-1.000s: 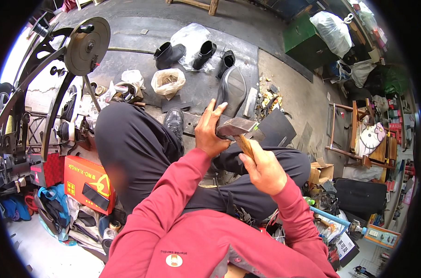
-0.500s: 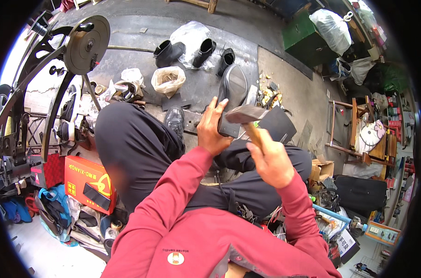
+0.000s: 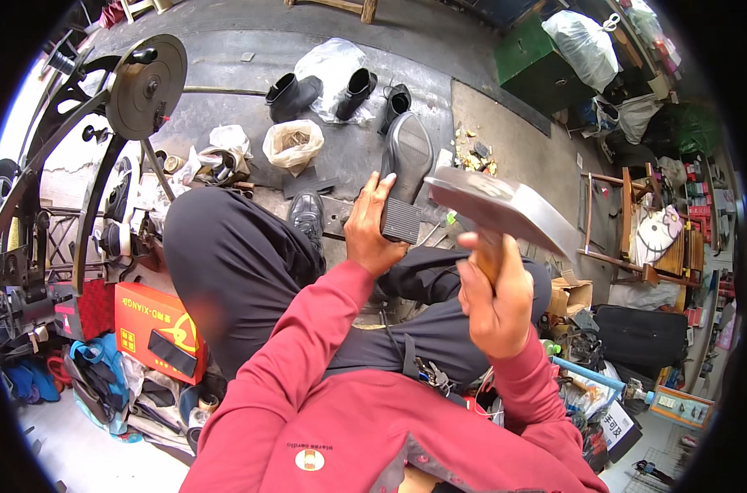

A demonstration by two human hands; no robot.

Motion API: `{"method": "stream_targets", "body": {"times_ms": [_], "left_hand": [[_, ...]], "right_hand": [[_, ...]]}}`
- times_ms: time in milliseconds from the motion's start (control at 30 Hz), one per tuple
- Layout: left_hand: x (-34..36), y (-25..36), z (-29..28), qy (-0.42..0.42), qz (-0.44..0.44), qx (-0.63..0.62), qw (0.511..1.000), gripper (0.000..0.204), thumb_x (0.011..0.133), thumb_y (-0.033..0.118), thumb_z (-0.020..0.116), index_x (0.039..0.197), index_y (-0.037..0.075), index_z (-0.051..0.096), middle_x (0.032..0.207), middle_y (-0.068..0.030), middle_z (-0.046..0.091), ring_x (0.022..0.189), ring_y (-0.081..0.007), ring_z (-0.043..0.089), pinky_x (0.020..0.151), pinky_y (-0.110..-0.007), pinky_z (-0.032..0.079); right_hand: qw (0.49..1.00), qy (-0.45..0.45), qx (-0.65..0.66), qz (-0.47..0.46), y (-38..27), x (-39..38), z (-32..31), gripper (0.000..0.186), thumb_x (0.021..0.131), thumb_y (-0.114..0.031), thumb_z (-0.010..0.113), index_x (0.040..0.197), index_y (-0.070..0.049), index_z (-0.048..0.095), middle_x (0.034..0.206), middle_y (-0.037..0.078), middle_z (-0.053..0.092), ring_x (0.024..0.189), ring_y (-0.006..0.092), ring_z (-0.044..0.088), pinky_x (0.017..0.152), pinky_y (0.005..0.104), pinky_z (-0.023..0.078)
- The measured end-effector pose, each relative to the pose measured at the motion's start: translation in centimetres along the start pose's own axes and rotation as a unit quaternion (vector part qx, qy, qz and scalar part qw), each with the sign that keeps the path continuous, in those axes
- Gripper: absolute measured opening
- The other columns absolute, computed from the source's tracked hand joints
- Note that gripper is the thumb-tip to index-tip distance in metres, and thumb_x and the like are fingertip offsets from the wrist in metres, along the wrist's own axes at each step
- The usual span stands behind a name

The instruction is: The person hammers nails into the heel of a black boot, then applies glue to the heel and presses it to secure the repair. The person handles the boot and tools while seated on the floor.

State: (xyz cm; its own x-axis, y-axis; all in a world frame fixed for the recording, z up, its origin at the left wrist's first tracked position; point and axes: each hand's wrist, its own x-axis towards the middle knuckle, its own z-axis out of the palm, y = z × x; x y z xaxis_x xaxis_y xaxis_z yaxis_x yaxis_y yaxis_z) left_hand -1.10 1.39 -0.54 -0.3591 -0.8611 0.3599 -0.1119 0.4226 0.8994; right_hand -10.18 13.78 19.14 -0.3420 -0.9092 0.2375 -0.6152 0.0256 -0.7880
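A black shoe is held sole up in front of me, its ridged heel block nearest me. My left hand grips it around the heel end, fingers along its left side. In my right hand is a hammer, its wooden handle in my fist and its broad metal head raised to the right of the heel, apart from it. Motion smears the hammer head slightly. Beyond the held shoe stand several black boots on the floor, beside and on a clear plastic sheet.
A cast-iron machine with a large wheel stands at left. An open plastic bag lies ahead. At lower left is a red box with a phone on it. Scraps, a green cabinet and a wooden chair are to the right.
The hammer has risen away from the heel, up and to the right, with my right hand. My left hand and the shoe have stayed nearly in place.
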Motion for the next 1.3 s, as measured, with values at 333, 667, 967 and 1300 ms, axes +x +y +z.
{"method": "stream_targets", "body": {"times_ms": [333,667,967,1300], "left_hand": [[0.5,0.4,-0.4,-0.002,0.007,0.015,1.0,0.099,0.064,0.012,0.087,0.155,0.007,0.048,0.151,-0.0281,0.055,0.136,-0.0443,0.058,0.113,-0.047,0.049],[-2.3,-2.0,-0.2,-0.051,-0.107,-0.033,0.992,0.128,0.064,0.024,0.097,0.166,0.004,0.024,0.149,-0.0262,0.055,0.136,-0.0438,0.057,0.111,-0.045,0.049],[-4.2,-11.5,-0.4,-0.228,-0.379,0.198,0.875,0.06,0.085,0.032,0.082,0.14,0.014,0.065,0.131,-0.0184,0.071,0.129,-0.0375,0.063,0.106,-0.046,0.051],[0.6,-26.1,-5.9,0.038,-0.447,0.298,0.842,0.046,0.087,0.019,0.071,0.131,0.006,0.07,0.116,-0.0244,0.076,0.11,-0.0384,0.073,0.098,-0.043,0.055]], "right_hand": [[0.989,-0.037,-0.032,0.137,6.8,0.2,1.3,0.018,0.107,-0.011,0.061,0.121,-0.001,0.061,0.071,0.004,0.058,0.053,0.0085,0.052,0.049,0.0281,0.042],[0.867,0.065,0.348,0.35,7.9,-0.4,5.7,0.03,0.104,-0.019,0.07,0.124,-0.002,0.056,0.087,0.002,0.059,0.052,0.0062,0.05,0.044,0.0243,0.044],[0.813,0.093,0.434,0.376,7.4,0.4,7.9,0.036,0.099,-0.011,0.073,0.127,-0.003,0.051,0.079,0.0,0.053,0.054,0.0078,0.051,0.045,0.0255,0.044],[0.783,0.074,0.475,0.394,7.2,0.1,8.1,0.04,0.097,-0.002,0.067,0.13,0.0,0.045,0.09,0.004,0.054,0.058,0.0069,0.053,0.05,0.0234,0.045]]}}
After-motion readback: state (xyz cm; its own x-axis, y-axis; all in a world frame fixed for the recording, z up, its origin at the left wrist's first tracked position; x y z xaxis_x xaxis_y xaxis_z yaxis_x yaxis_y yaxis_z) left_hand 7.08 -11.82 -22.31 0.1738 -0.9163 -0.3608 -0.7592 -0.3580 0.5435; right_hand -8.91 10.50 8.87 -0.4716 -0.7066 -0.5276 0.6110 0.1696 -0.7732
